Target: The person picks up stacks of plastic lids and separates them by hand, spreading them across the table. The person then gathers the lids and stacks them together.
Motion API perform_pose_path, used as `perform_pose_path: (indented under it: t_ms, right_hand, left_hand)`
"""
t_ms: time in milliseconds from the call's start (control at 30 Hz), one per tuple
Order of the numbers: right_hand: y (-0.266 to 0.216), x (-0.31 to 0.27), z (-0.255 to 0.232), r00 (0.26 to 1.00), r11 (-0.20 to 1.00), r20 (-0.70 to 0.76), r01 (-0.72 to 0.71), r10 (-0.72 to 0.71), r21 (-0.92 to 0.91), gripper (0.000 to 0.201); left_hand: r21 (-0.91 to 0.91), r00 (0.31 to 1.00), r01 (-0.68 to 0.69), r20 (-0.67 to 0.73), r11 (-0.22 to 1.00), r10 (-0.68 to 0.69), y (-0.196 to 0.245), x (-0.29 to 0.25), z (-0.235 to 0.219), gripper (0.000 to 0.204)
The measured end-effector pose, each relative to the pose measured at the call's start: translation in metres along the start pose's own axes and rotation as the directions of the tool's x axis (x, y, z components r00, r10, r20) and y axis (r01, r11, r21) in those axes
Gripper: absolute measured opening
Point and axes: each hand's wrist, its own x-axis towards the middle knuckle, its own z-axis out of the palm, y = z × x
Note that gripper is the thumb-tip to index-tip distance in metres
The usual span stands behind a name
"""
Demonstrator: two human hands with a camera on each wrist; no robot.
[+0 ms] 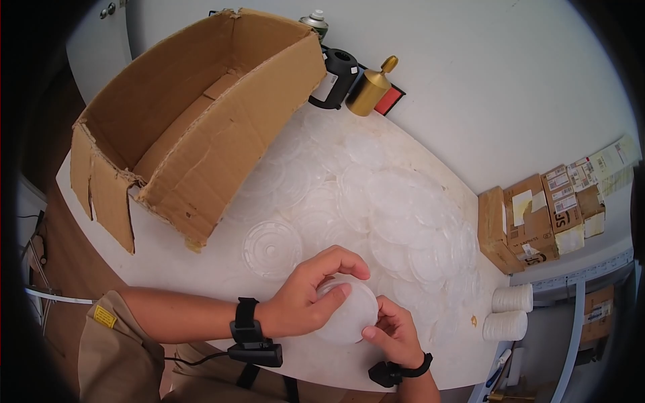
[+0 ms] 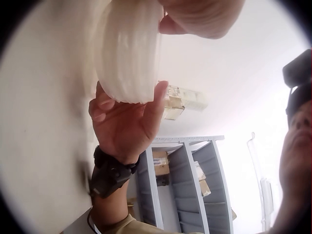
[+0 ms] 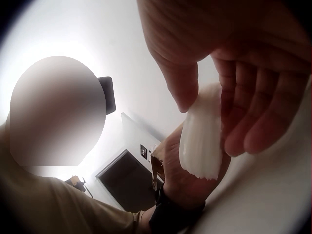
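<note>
A short stack of translucent white plastic lids [image 1: 355,313] is between my two hands near the table's front edge. My left hand [image 1: 290,305] grips it from the left, with the thumb on the top face and fingers round the far rim. At the right rim, my right hand [image 1: 399,332] holds the stack between thumb and curled fingers. In the left wrist view the ridged side of the lid stack [image 2: 129,51] shows several layers nested together. A single round lid [image 1: 272,248] lies flat just beyond my left hand. Past it spreads a heap of loose lids [image 1: 403,208].
A large open cardboard box [image 1: 228,154] stands at the back left. Behind it are a spray can [image 1: 314,25], a black container [image 1: 340,75] and a gold canister [image 1: 368,93]. Two lid stacks [image 1: 512,298] sit at the right edge, near cardboard cartons [image 1: 531,218].
</note>
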Motion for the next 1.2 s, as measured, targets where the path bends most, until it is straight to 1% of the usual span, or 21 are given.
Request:
perform_pose_path:
  t_ms: [33,67,133,167,233,267,333,367,433,467,500,533,567,633,667,733,867,1067,1133,1200]
  right_hand:
    - [0.001,-0.001,0.001,1.0,0.999,0.015,0.01,-0.011,0.05,0.026]
    - [0.002,0.0,0.001,1.0,0.999,0.018,0.009,-0.01,0.05,0.026]
    - [0.002,-0.001,-0.001,0.988,0.993,-0.144,0.065,-0.051,0.095,0.027]
    - [0.003,-0.002,-0.003,0.988,0.993,-0.144,0.065,-0.051,0.095,0.027]
    - [0.007,-0.004,-0.009,0.95,0.984,-0.26,0.177,-0.173,-0.009,0.032]
    - [0.007,-0.006,-0.008,0.95,0.984,-0.261,0.176,-0.172,-0.009,0.032]
    - [0.007,-0.009,-0.007,0.951,0.976,-0.224,0.219,-0.211,0.011,0.039]
    - [0.009,-0.008,-0.007,0.951,0.976,-0.225,0.219,-0.211,0.011,0.039]
    - [0.016,-0.004,-0.008,0.936,0.947,-0.146,0.311,-0.32,-0.077,0.061]
    - [0.02,-0.001,-0.008,0.936,0.947,-0.147,0.312,-0.32,-0.077,0.061]
    - [0.023,0.002,-0.009,0.897,0.908,-0.145,0.405,-0.417,-0.107,0.079]
    - [0.024,0.005,-0.008,0.849,0.859,-0.141,0.493,-0.51,-0.138,0.098]
    - [0.021,0.006,-0.007,0.849,0.859,-0.142,0.493,-0.509,-0.138,0.098]
    - [0.013,0.006,-0.002,0.828,0.777,-0.076,0.485,-0.556,-0.402,0.129]
    - [0.012,0.006,0.001,0.828,0.777,-0.077,0.484,-0.555,-0.402,0.129]
    - [0.012,0.007,0.007,0.82,0.73,-0.013,0.502,-0.572,-0.464,0.135]
    - [0.02,0.003,0.0,0.848,0.728,0.03,0.472,-0.529,-0.498,0.132]
    - [0.018,0.004,0.002,0.839,0.753,0.014,0.495,-0.544,-0.434,0.126]
    - [0.017,0.004,0.003,0.844,0.795,-0.011,0.501,-0.537,-0.343,0.124]
    - [0.018,0.004,0.003,0.847,0.803,-0.018,0.496,-0.531,-0.331,0.124]
  left_hand:
    - [0.022,1.0,0.015,0.022,1.0,-0.015,0.0,-0.001,0.0,0.028]
    - [0.023,1.0,0.015,0.02,1.0,-0.015,0.0,-0.001,-0.001,0.028]
    - [0.272,0.992,-0.037,0.124,0.962,0.003,0.002,-0.002,-0.001,0.051]
    - [0.272,0.992,-0.037,0.124,0.962,0.003,0.006,-0.003,0.001,0.051]
    - [0.491,0.98,-0.155,0.186,0.857,0.071,0.015,-0.004,0.006,0.086]
    - [0.49,0.98,-0.155,0.187,0.858,0.07,0.013,-0.005,0.006,0.086]
    - [0.547,0.972,-0.148,0.234,0.824,0.019,0.01,-0.005,0.005,0.106]
    - [0.548,0.972,-0.148,0.234,0.824,0.019,0.009,-0.005,0.004,0.106]
    - [0.488,0.962,-0.071,0.265,0.87,-0.071,0.009,-0.005,0.003,0.105]
    - [0.488,0.961,-0.071,0.266,0.87,-0.071,0.011,-0.004,0.003,0.105]
    - [0.39,0.948,0.073,0.259,0.918,-0.186,0.015,-0.003,0.004,0.104]
    - [0.285,0.917,0.22,0.265,0.933,-0.297,0.017,-0.002,0.004,0.102]
    - [0.284,0.917,0.22,0.266,0.933,-0.297,0.017,-0.001,0.004,0.102]
    - [0.209,0.9,0.276,0.288,0.938,-0.328,0.014,0.0,0.003,0.097]
    - [0.208,0.9,0.276,0.288,0.938,-0.329,0.011,0.0,0.002,0.097]
    - [0.189,0.862,0.289,0.374,0.939,-0.341,0.003,-0.001,0.0,0.092]
    - [0.195,0.887,0.244,0.352,0.95,-0.3,0.0,-0.003,0.001,0.089]
    - [0.186,0.894,0.225,0.351,0.957,-0.278,-0.001,-0.004,0.0,0.088]
    - [0.224,0.886,0.227,0.356,0.948,-0.296,0.002,-0.003,0.0,0.087]
    - [0.221,0.887,0.231,0.352,0.948,-0.298,0.0,-0.003,0.0,0.088]
